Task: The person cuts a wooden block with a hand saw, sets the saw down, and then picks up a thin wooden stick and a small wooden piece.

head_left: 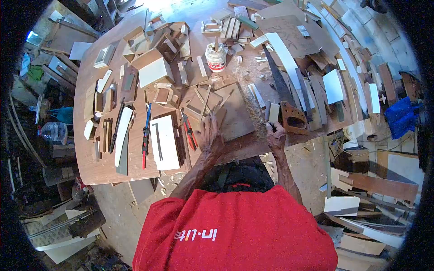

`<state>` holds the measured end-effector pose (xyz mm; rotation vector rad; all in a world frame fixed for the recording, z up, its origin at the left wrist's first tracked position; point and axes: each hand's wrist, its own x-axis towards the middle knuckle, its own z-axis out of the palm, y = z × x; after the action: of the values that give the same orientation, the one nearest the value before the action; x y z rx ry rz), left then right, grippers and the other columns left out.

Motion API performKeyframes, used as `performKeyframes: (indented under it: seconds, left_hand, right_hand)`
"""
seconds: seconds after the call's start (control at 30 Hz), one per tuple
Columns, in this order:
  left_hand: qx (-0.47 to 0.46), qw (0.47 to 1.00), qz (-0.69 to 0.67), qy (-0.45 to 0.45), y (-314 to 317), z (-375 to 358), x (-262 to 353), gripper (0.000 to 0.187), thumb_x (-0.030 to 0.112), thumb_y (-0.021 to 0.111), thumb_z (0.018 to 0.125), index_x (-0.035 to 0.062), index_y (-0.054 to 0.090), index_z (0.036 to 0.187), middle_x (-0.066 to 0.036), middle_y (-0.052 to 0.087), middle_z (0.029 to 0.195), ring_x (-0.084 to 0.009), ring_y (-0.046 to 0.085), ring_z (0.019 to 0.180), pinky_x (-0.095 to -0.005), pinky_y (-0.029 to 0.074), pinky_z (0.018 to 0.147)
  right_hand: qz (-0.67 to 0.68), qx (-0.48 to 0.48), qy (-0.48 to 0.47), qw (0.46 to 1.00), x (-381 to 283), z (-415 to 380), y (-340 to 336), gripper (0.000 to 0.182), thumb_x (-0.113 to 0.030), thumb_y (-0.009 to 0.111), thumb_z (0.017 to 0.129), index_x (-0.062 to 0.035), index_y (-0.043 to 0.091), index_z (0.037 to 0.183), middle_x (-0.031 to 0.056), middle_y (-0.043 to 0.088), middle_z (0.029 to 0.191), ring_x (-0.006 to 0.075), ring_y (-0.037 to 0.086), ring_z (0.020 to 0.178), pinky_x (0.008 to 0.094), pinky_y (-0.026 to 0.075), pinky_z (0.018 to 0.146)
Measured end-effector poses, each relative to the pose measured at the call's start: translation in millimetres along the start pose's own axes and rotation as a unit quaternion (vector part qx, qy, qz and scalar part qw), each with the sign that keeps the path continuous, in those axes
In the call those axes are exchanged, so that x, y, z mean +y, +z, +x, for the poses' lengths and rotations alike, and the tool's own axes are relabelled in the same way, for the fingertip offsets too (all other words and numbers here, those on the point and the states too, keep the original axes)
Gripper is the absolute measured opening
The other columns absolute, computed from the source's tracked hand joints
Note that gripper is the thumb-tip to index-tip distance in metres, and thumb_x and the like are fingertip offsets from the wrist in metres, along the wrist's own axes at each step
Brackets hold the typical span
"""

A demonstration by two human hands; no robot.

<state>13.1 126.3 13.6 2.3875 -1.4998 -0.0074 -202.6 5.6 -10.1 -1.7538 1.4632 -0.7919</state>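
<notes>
My left hand (pixel 211 134) is stretched out at the near edge of a flat brown board (pixel 238 118), its fingers slightly blurred and apart. Just beyond those fingertips lie thin wooden strips (pixel 206 100); whether they touch is hard to see. To the right, my right hand (pixel 275 131) pinches the near end of a small block (pixel 274 113) with a pale face and a dark side. Beside that hand rests a handsaw (pixel 294 121) with a brown wooden handle, its blade pointing away.
A glue tub (pixel 216 58) with a stick in it stands mid-table. Small wooden boxes (pixel 155 72) are at the left. Bar clamps (pixel 146 135) and a white panel (pixel 165 143) lie nearer. Offcuts and long boards (pixel 285 58) crowd the right side.
</notes>
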Motion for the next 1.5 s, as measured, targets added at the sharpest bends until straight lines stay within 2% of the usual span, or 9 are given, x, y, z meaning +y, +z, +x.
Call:
performKeyframes:
  seconds: [0.2, 0.3, 0.8, 1.07, 1.13, 1.2, 1.27, 1.37, 1.5]
  left_hand:
    - [-0.073, 0.990, 0.116, -0.032, 22.5, -7.9, -14.1, 0.059, 0.025, 0.062, 0.082, 0.0080, 0.042, 0.135, -0.012, 0.046, 0.131, -0.0296, 0.051, 0.108, -0.0469, 0.045, 0.075]
    - [0.056, 0.992, 0.113, 0.001, 31.0, -11.0, -20.0, 0.059, 0.013, 0.062, 0.076, 0.0056, 0.042, 0.131, -0.013, 0.044, 0.124, -0.0340, 0.051, 0.107, -0.0478, 0.048, 0.070]
    - [-0.076, 0.926, -0.357, -0.091, -26.7, 52.3, 18.3, 0.070, -0.005, 0.061, 0.071, -0.0033, 0.029, 0.134, -0.028, 0.043, 0.111, -0.0438, 0.052, 0.100, -0.0486, 0.047, 0.077]
    - [0.063, 0.955, -0.288, 0.030, 62.1, 182.4, 56.3, 0.062, 0.002, 0.063, 0.076, -0.0010, 0.037, 0.132, -0.028, 0.045, 0.121, -0.0412, 0.049, 0.112, -0.0441, 0.044, 0.090]
    - [0.157, 0.975, -0.120, 0.104, 38.6, 188.3, 78.0, 0.055, 0.010, 0.063, 0.077, 0.0036, 0.044, 0.129, -0.024, 0.046, 0.124, -0.0393, 0.048, 0.115, -0.0455, 0.042, 0.093]
    - [0.134, 0.971, 0.007, 0.196, -2.5, 162.0, 85.0, 0.049, 0.011, 0.061, 0.078, 0.0068, 0.049, 0.126, -0.019, 0.048, 0.125, -0.0356, 0.048, 0.117, -0.0467, 0.040, 0.096]
    - [-0.078, 0.890, 0.031, 0.448, -19.7, 143.7, 74.4, 0.045, 0.009, 0.060, 0.078, 0.0043, 0.052, 0.122, -0.019, 0.050, 0.122, -0.0352, 0.048, 0.118, -0.0426, 0.047, 0.087]
    - [-0.250, 0.881, -0.035, 0.401, 5.4, 115.6, 47.4, 0.033, 0.008, 0.060, 0.077, 0.0053, 0.057, 0.110, -0.016, 0.056, 0.112, -0.0341, 0.055, 0.106, -0.0425, 0.049, 0.080]
    - [-0.261, 0.903, -0.128, 0.317, 3.3, 74.1, 19.3, 0.023, 0.007, 0.058, 0.079, 0.0046, 0.057, 0.102, -0.017, 0.059, 0.100, -0.0357, 0.059, 0.093, -0.0451, 0.048, 0.076]
  right_hand:
    - [0.047, -0.037, 0.045, 0.997, -8.4, 0.6, 7.0, 0.021, -0.017, 0.063, 0.087, 0.0027, 0.067, 0.093, 0.0076, 0.064, 0.074, 0.0135, 0.058, 0.068, 0.0302, 0.047, 0.065]
    - [0.031, -0.039, 0.043, 0.998, -14.6, 1.3, 5.9, 0.021, -0.018, 0.064, 0.086, 0.0022, 0.067, 0.092, 0.0061, 0.065, 0.074, 0.0114, 0.057, 0.069, 0.0289, 0.047, 0.065]
    - [0.124, -0.015, 0.101, 0.987, -2.4, -2.1, 0.7, 0.021, -0.017, 0.063, 0.088, 0.0025, 0.067, 0.094, 0.0009, 0.062, 0.076, 0.0090, 0.053, 0.073, 0.0261, 0.044, 0.066]
    - [0.102, 0.000, 0.113, 0.988, 4.6, -4.1, -12.8, 0.023, -0.018, 0.062, 0.088, 0.0042, 0.066, 0.089, 0.0029, 0.063, 0.073, 0.0087, 0.053, 0.071, 0.0284, 0.044, 0.064]
    - [0.036, -0.017, 0.037, 0.999, 26.0, -0.6, -16.1, 0.019, -0.019, 0.064, 0.084, -0.0013, 0.067, 0.090, 0.0100, 0.066, 0.079, 0.0208, 0.062, 0.072, 0.0336, 0.048, 0.065]
    - [-0.024, -0.038, 0.012, 0.999, 13.9, 2.3, -33.5, 0.016, -0.017, 0.063, 0.083, -0.0029, 0.066, 0.089, 0.0139, 0.065, 0.081, 0.0293, 0.063, 0.075, 0.0372, 0.048, 0.068]
    - [-0.067, -0.002, -0.164, 0.984, 11.6, 13.6, -41.7, 0.014, -0.016, 0.061, 0.081, -0.0022, 0.063, 0.085, 0.0157, 0.061, 0.078, 0.0339, 0.060, 0.075, 0.0416, 0.047, 0.069]
    - [-0.087, -0.083, -0.109, 0.987, -11.3, 26.2, -50.8, 0.015, -0.014, 0.059, 0.083, 0.0006, 0.060, 0.083, 0.0179, 0.059, 0.080, 0.0362, 0.059, 0.079, 0.0435, 0.046, 0.071]
    - [-0.162, -0.069, -0.138, 0.975, -16.7, 30.5, -42.9, 0.015, -0.015, 0.056, 0.087, 0.0003, 0.059, 0.090, 0.0187, 0.058, 0.088, 0.0363, 0.058, 0.088, 0.0455, 0.046, 0.077]
